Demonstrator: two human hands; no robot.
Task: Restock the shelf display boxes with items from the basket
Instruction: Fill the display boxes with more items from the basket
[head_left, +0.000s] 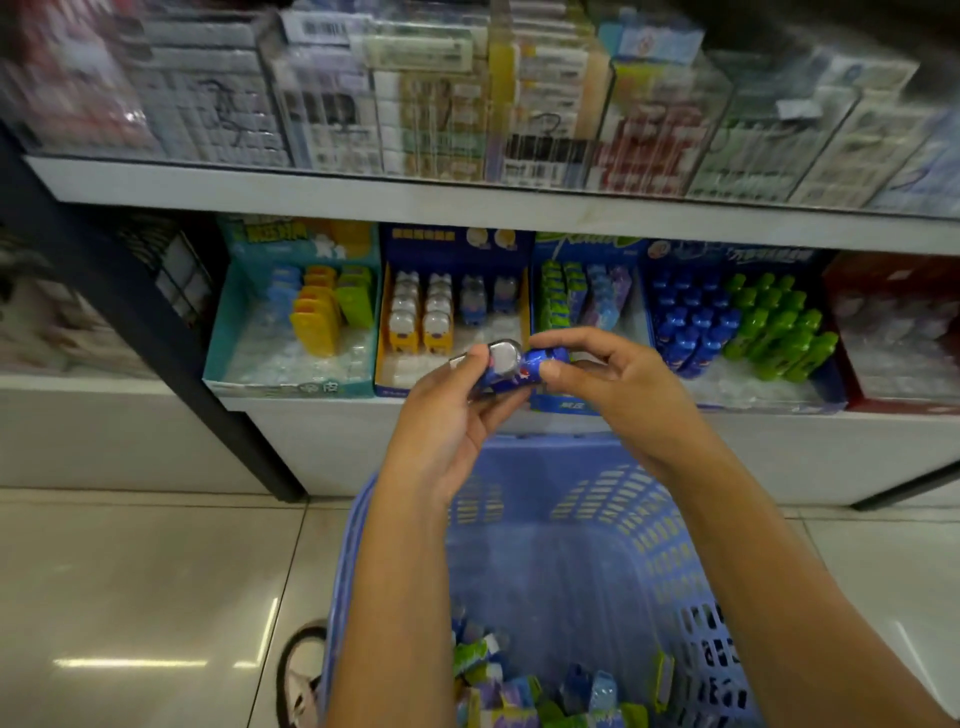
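Note:
Both hands hold small blue candy packs with clear domed tops (506, 366) in front of the lower shelf. My left hand (449, 415) grips them from the left and below. My right hand (613, 379) pinches their right end with fingers and thumb. Behind them stands the blue-and-yellow display box (387, 332) with rows of yellow and blue packs of the same kind. Below my arms a blue plastic basket (649, 525) sits on the floor, with several green, blue and purple packs (524, 691) at its bottom.
On the lower shelf, a teal box (223, 332) with yellow, blue and green items stands left; boxes of green and purple packs (576, 296), blue and green bottles (737, 322) and a red box (893, 332) stand right. Clear bins fill the upper shelf (363, 195). A shoe (301, 675) is beside the basket.

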